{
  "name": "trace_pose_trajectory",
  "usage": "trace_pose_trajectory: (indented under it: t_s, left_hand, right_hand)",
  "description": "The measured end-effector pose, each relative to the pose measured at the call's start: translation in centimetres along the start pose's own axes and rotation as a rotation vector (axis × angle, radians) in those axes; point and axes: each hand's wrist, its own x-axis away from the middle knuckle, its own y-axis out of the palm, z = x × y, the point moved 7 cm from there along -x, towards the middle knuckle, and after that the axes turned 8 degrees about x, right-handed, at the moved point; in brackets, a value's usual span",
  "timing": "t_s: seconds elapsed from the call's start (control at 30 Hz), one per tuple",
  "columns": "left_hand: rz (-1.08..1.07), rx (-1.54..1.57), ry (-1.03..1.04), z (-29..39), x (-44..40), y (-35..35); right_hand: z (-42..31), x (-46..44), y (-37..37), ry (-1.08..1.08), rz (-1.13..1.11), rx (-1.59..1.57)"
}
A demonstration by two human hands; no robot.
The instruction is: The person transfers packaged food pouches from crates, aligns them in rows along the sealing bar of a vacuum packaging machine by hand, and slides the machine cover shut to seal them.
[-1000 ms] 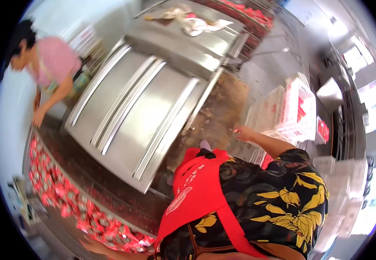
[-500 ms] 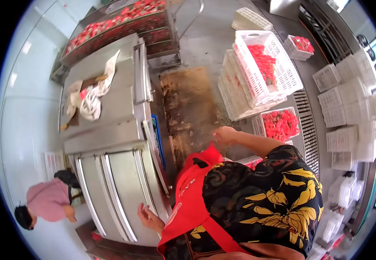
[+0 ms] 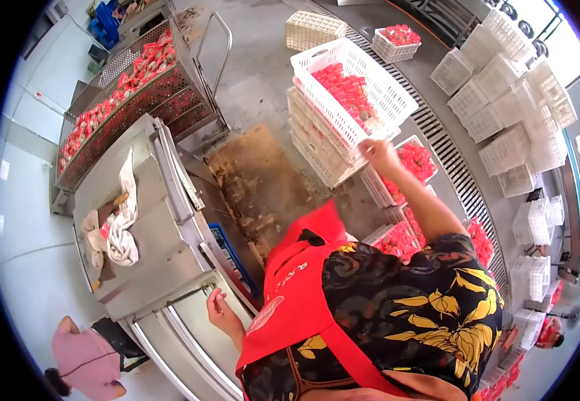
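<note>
My right hand (image 3: 379, 156) is at the near corner of the top white crate (image 3: 390, 100), its fingers closed over the rim. Inside that crate lie red packets (image 3: 346, 93), and it rests tilted on a stack of white crates (image 3: 316, 144). Above the steel cabinet (image 3: 189, 314), my left hand (image 3: 222, 313) is held with its fingers loosely apart and nothing in them. A red apron (image 3: 296, 274) hangs over my front.
A perforated cart (image 3: 129, 93) of red packets stands at upper left, near a cloth (image 3: 124, 234) on the steel top. Low crates of packets (image 3: 417, 160) sit beside the stack. Another person (image 3: 89, 361) is at lower left, and one more (image 3: 549, 332) at far right.
The view has swung toward the crates. My right hand has come to the top crate's rim. My left hand has moved from over the packets at lower left to above the cabinet.
</note>
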Motion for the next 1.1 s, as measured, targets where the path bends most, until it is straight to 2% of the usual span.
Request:
trace_pose_trajectory:
  t_s: [0.03,0.07,0.13,0.2,0.3,0.37,0.4,0.43,0.47,0.53,0.57,0.63,0.77,0.83,0.87,0.97,1.03,1.1]
  left_hand:
    - [-0.011,-0.014,-0.008,-0.1,-0.2,0.4]
    - [-0.017,-0.028,-0.006,-0.2,-0.4,0.9]
    - [-0.03,-0.05,-0.035,-0.8,-0.4,1.9]
    - [-0.024,-0.093,-0.027,-1.4,-0.6,3.1]
    - [0.047,-0.128,-0.064,-2.9,-0.9,5.1]
    - [0.057,-0.126,-0.12,-3.8,-1.0,8.1]
    - [0.061,-0.102,-0.169,-4.4,-1.1,9.5]
    - [0.013,-0.069,-0.202,-4.6,-1.1,11.5]
    - [-0.112,-0.126,-0.217,-4.6,-1.3,13.6]
    - [-0.179,-0.256,-0.22,-2.6,-1.3,18.3]
    - [-0.153,-0.174,-0.353,-3.6,-1.0,19.2]
    - [-0.124,-0.153,-0.378,-2.5,-0.9,21.3]
    - [-0.079,-0.193,-0.415,-1.8,-0.5,22.8]
    - [-0.074,-0.234,-0.424,-0.3,-0.5,24.2]
    - [-0.11,-0.284,-0.407,1.4,-0.8,25.8]
    - [-0.14,-0.323,-0.434,2.3,-1.2,27.9]
    - [-0.128,-0.26,-0.526,0.4,-0.9,27.2]
    - [-0.099,-0.189,-0.524,-1.7,-0.3,27.3]
  right_hand:
    - [4.8,-3.2,0.5,-0.01,0.105,-0.018]
    - [4.4,-4.5,-2.1,0.02,0.123,-0.126]
    - [10.1,-9.1,-2.3,0.119,0.145,-0.201]
    - [14.7,-13.3,-1.2,0.209,0.035,-0.197]
    - [22.7,-20.1,5.2,0.248,-0.163,-0.095]
    - [25.0,-22.6,8.8,0.296,-0.366,0.015]
    - [25.9,-23.8,10.5,0.308,-0.391,0.005]
    - [26.4,-24.6,12.6,0.199,-0.525,0.176]
    - [26.8,-24.9,14.1,0.119,-0.54,0.283]
    - [27.5,-25.3,17.0,-0.044,-0.546,0.499]
    - [28.2,-25.5,18.7,-0.035,-0.626,0.558]
    - [28.5,-25.8,21.3,-0.034,-0.717,0.682]
    - [32.8,-27.1,25.2,0.025,-0.645,0.516]
    - [32.8,-27.3,23.7,0.196,-0.604,0.316]
    - [32.0,-26.8,22.6,0.19,-0.611,0.318]
    - [25.6,-24.0,18.3,0.232,-0.788,-0.023]
    - [23.0,-22.8,17.7,0.205,-0.974,0.063]
    - [21.6,-22.6,17.4,0.262,-0.948,-0.008]
